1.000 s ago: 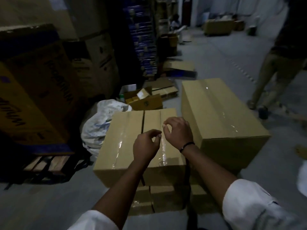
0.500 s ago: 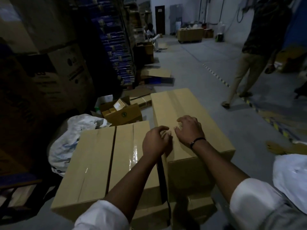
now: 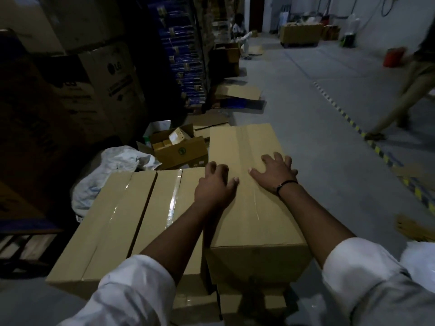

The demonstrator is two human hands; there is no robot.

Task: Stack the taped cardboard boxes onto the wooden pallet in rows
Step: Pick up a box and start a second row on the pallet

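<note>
**Top row part-built in a dim warehouse**

On the grey concrete floor (image 3: 306, 109), taped boxes are already stacked. On the right-hand box (image 3: 247, 208), both hands are laid flat, gripping nothing: left hand (image 3: 215, 184), right hand (image 3: 274, 171). Two taped boxes (image 3: 131, 220) sit just left. The pallet cannot be made out.

floor (image 3: 294, 95): grey concrete | hazard stripe (image 3: 348, 121) | back wall (image 3: 404, 17): white | light: dim

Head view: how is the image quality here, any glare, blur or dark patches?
Head view: dim overall, with the stacked cartons on the left nearly lost in shadow; glare streaks on the tape of the left box; the walking person at the right edge is motion-blurred; wide-angle bending at the edges; both hands fairly sharp.
</note>
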